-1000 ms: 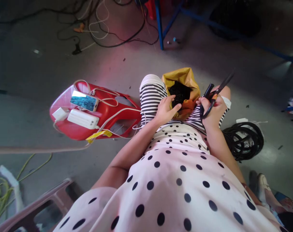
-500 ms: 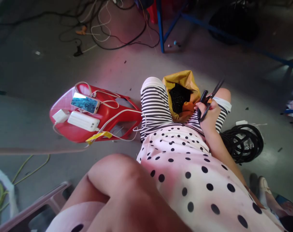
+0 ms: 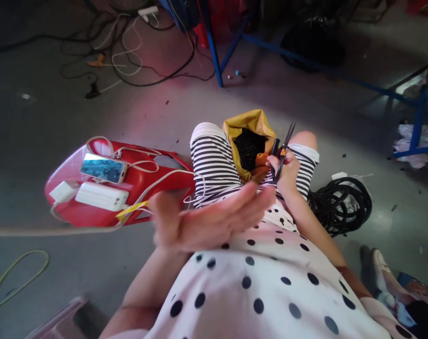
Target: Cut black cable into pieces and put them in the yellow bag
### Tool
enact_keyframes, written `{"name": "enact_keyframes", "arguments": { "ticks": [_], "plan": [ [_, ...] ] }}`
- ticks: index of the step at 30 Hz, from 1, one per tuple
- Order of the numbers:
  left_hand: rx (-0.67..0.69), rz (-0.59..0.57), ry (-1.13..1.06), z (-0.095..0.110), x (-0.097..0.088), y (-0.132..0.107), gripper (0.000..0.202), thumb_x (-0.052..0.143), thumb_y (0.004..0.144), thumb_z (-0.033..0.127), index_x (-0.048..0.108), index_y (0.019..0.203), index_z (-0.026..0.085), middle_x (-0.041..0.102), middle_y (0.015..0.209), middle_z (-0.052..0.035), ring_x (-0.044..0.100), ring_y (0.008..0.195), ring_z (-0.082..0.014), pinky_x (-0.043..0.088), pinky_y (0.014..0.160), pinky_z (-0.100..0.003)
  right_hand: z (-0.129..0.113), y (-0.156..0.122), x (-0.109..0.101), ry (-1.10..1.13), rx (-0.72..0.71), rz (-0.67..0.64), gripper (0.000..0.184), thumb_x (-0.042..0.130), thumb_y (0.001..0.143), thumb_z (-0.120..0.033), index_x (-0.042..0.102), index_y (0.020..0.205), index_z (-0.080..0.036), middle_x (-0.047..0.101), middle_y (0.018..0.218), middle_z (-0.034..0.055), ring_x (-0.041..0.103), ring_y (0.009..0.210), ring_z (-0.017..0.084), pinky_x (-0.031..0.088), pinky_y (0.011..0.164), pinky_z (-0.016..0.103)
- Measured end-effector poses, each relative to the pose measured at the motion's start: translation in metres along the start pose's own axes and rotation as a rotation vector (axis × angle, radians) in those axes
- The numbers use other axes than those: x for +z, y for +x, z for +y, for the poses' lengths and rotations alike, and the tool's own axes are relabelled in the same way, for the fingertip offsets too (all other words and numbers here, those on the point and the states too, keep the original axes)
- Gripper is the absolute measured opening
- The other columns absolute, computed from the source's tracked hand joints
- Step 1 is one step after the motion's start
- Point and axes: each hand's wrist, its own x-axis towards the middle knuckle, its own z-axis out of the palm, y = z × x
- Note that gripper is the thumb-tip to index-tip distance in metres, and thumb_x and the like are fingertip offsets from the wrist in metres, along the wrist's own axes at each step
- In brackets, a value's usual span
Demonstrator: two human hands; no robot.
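Note:
My left hand [image 3: 210, 219] is raised in front of my torso, fingers stretched out, holding nothing; it is a little blurred. Over my right thigh, my right hand [image 3: 287, 170] is closed around a pair of black scissors [image 3: 287, 136], their blades pointing away from me. A short black ribbed piece [image 3: 275, 149] is also in that hand, beside the scissors. Between my thighs sits a yellow bag [image 3: 233, 128] with its mouth folded open. Inside it lie many small black pieces [image 3: 249, 146] and something orange [image 3: 261, 160].
To my left, a red plastic stool [image 3: 154, 179] bears a phone [image 3: 104, 168], a white power bank [image 3: 101, 196] and cables. Coiled black tubing [image 3: 341, 207] lies on the floor at my right. A blue metal frame [image 3: 214, 52] stands ahead. Another person's foot [image 3: 379, 261] shows at lower right.
My left hand has come into view, open, in front of my torso; before, only an arm bent close to the camera showed. The right hand still holds the scissors. The view has shifted slightly.

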Motion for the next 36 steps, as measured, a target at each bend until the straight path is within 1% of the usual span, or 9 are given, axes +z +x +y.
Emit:
{"name": "enact_keyframes", "arguments": {
  "ticks": [8,13,15,17,20,23,26,30,36],
  "plan": [
    [-0.082,0.116,-0.15,-0.015,-0.035,0.043,0.107,0.005,0.099,0.088,0.035,0.179,0.024,0.031,0.188,-0.0078,0.004,0.179,-0.0302,0.007,0.144,-0.053,0.0,-0.001,-0.001,0.036,-0.001,0.018,0.026,0.082,0.072,-0.039,0.06,0.077,-0.025,0.072,0.07,-0.0011,0.075,0.066,0.022,0.057,0.059,0.031],
    [-0.063,0.067,-0.046,-0.019,-0.04,0.043,0.088,0.035,0.104,0.08,0.05,0.171,0.025,0.042,0.183,-0.0111,0.021,0.177,-0.033,0.014,0.143,-0.055,-0.004,-0.002,0.0,0.052,0.03,0.015,0.027,0.083,0.07,-0.04,0.061,0.076,-0.024,0.071,0.069,-0.0012,0.072,0.063,0.02,0.056,0.058,0.03],
    [-0.046,0.138,0.085,-0.021,-0.044,0.049,0.075,0.054,0.102,0.075,0.069,0.153,0.022,0.066,0.162,-0.0169,0.049,0.164,-0.0368,0.033,0.136,-0.056,-0.005,-0.003,0.002,0.066,0.052,-0.008,0.028,0.083,0.07,-0.041,0.061,0.076,-0.024,0.071,0.07,-0.001,0.071,0.063,0.02,0.056,0.058,0.03],
    [0.008,0.322,0.27,-0.024,-0.051,0.061,0.055,0.071,0.097,0.069,0.083,0.114,0.018,0.085,0.11,-0.0167,0.08,0.122,-0.0346,0.057,0.113,-0.049,-0.007,-0.006,0.003,0.095,0.083,-0.051,0.029,0.084,0.07,-0.042,0.063,0.078,-0.023,0.072,0.073,0.0,0.07,0.062,0.019,0.056,0.059,0.03],
    [0.192,0.706,0.49,-0.027,-0.061,0.085,0.048,0.087,0.089,0.06,0.068,0.074,0.019,0.067,0.06,-0.0022,0.072,0.065,-0.0174,0.061,0.071,-0.031,-0.011,-0.014,0.006,0.14,0.094,-0.119,0.03,0.084,0.073,-0.045,0.065,0.08,-0.023,0.073,0.076,0.0015,0.069,0.066,0.019,0.056,0.063,0.031],
    [0.261,0.844,0.464,-0.027,-0.066,0.11,0.037,0.096,0.083,0.045,0.072,0.095,0.019,0.075,0.081,-0.0011,0.072,0.075,-0.0133,0.059,0.07,-0.024,-0.017,-0.021,0.009,0.111,0.022,-0.148,0.035,0.086,0.076,-0.05,0.064,0.081,-0.024,0.069,0.076,-0.0003,0.066,0.071,0.019,0.056,0.068,0.032],
    [0.194,0.757,0.364,-0.029,-0.063,0.127,0.038,0.088,0.092,0.044,0.074,0.117,0.019,0.079,0.103,-0.0054,0.077,0.096,-0.0166,0.063,0.084,-0.026,-0.022,-0.026,0.012,0.052,-0.042,-0.167,0.042,0.088,0.076,-0.057,0.063,0.083,-0.024,0.064,0.075,-0.0015,0.061,0.073,0.018,0.055,0.069,0.032],
    [0.246,0.655,0.331,-0.036,-0.06,0.139,0.039,0.082,0.096,0.053,0.078,0.114,0.018,0.08,0.1,-0.0054,0.077,0.1,-0.0206,0.063,0.087,-0.029,-0.023,-0.029,0.018,0.038,-0.013,-0.195,0.048,0.09,0.073,-0.061,0.062,0.084,-0.025,0.065,0.076,-0.0009,0.059,0.075,0.019,0.055,0.069,0.032],
    [0.373,0.811,0.382,-0.025,-0.077,0.141,0.033,0.082,0.096,0.05,0.075,0.103,0.018,0.08,0.1,-0.0059,0.077,0.1,-0.0201,0.062,0.091,-0.031,-0.013,-0.02,0.011,0.05,0.042,-0.376,0.05,0.096,0.066,-0.059,0.066,0.083,-0.023,0.066,0.076,-0.0011,0.059,0.072,0.018,0.053,0.068,0.032]
  ]
}}
